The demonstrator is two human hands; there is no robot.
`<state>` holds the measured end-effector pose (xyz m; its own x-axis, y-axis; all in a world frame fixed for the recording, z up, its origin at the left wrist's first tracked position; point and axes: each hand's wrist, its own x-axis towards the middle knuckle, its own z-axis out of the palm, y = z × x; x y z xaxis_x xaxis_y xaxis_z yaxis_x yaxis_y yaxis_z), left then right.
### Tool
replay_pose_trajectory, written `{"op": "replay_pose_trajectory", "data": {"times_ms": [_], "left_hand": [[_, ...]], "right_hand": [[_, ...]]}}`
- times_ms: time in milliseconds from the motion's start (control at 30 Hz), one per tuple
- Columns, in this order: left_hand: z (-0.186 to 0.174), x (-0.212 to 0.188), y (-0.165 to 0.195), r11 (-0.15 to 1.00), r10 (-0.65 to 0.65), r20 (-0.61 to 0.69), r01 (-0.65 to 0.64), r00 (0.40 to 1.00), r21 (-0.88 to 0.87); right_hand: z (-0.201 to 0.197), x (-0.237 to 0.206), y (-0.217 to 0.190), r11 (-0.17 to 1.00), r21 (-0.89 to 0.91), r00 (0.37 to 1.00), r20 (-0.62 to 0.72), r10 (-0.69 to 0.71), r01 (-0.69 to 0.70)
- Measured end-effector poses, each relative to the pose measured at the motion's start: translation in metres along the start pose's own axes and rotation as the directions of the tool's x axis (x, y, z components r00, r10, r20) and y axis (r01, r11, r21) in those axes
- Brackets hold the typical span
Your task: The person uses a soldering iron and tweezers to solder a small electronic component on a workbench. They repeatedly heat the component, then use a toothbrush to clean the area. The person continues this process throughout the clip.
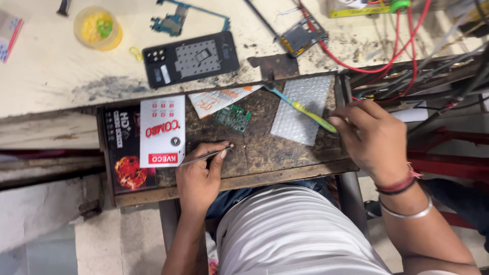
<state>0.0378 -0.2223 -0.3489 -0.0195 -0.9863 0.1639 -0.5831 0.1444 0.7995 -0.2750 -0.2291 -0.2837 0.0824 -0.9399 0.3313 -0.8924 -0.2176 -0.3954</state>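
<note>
My left hand [199,175] rests on a worn wooden board [265,153] and grips thin metal tweezers [206,155], their tip pointing right. My right hand [374,137] holds a yellow and blue toothbrush [303,108] by the handle, with its head lying towards the upper left over a piece of bubble wrap [300,109]. A small green circuit board [233,117] lies on the wooden board between the two hands, touched by neither.
A white packet [162,131] and a dark box [122,147] lie at the left of the board. On the bench behind are an opened phone back [191,58], a blue circuit board [175,20], a yellow tub [97,28] and red wires [367,63].
</note>
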Motion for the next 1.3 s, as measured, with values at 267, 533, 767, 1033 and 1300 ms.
{"op": "replay_pose_trajectory", "data": {"times_ms": [267, 533, 767, 1033, 1300], "left_hand": [[-0.003, -0.003, -0.008, 1.0, -0.009, 0.047, 0.008, 0.999, 0.012], [-0.002, -0.003, -0.01, 0.998, 0.056, 0.0, -0.056, 0.998, -0.006], [-0.002, -0.003, -0.012, 1.0, 0.017, 0.019, -0.017, 1.0, 0.002], [-0.001, -0.003, -0.015, 1.0, 0.025, 0.012, -0.025, 1.0, 0.003], [-0.001, -0.004, -0.017, 1.0, 0.016, 0.012, -0.016, 1.0, -0.001]], "right_hand": [[0.047, -0.003, 0.011, 0.958, -0.274, 0.996, 0.053, -0.072, 0.084], [0.029, -0.024, -0.008, 0.976, 0.079, 0.97, 0.115, -0.213, 0.205], [0.049, -0.032, -0.006, 0.976, 0.05, 0.945, 0.246, -0.217, 0.211], [0.064, -0.031, -0.007, 0.962, 0.045, 0.932, 0.237, -0.273, 0.27], [0.057, -0.031, -0.01, 0.968, -0.004, 0.95, 0.194, -0.244, 0.25]]}}
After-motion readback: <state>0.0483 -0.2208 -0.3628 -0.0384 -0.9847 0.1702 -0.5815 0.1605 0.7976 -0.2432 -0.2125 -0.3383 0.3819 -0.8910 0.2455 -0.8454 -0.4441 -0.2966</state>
